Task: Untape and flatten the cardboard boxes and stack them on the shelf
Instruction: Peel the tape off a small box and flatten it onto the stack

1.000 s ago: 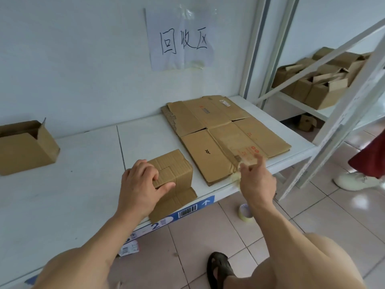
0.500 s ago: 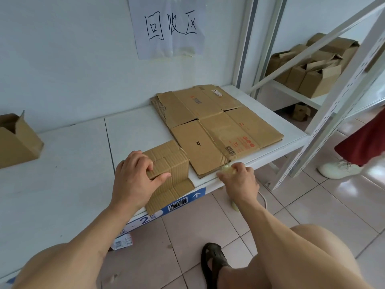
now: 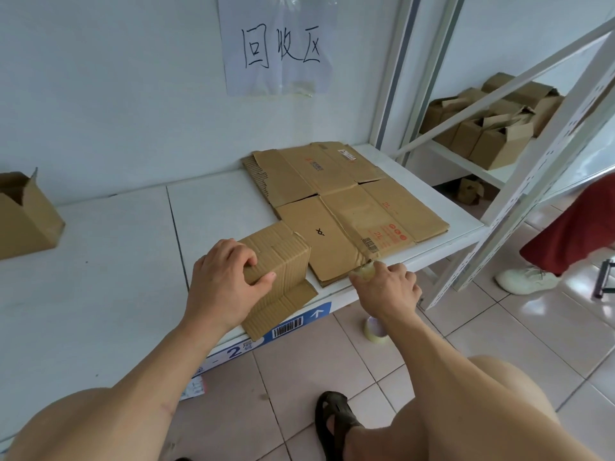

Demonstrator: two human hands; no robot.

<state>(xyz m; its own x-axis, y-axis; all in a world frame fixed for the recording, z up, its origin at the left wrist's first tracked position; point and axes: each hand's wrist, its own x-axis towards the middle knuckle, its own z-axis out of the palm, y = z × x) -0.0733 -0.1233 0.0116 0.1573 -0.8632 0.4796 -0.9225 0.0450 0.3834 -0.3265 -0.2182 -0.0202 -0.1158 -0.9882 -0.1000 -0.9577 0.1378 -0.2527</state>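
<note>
One open box (image 3: 23,214) far left on the shelf (image 3: 116,261). Left hand (image 3: 223,281) grips the small box (image 3: 279,261) by its top edge at shelf front; light, stiff corrugated, likely folds along creases. One flattened stack (image 3: 342,201) beside it. Right hand (image 3: 387,287) pinches a tape wad (image 3: 366,269) at the stack's front corner.

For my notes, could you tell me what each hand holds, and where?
Left hand grips the small box at its near top edge; right hand pinches a tape wad.
</note>
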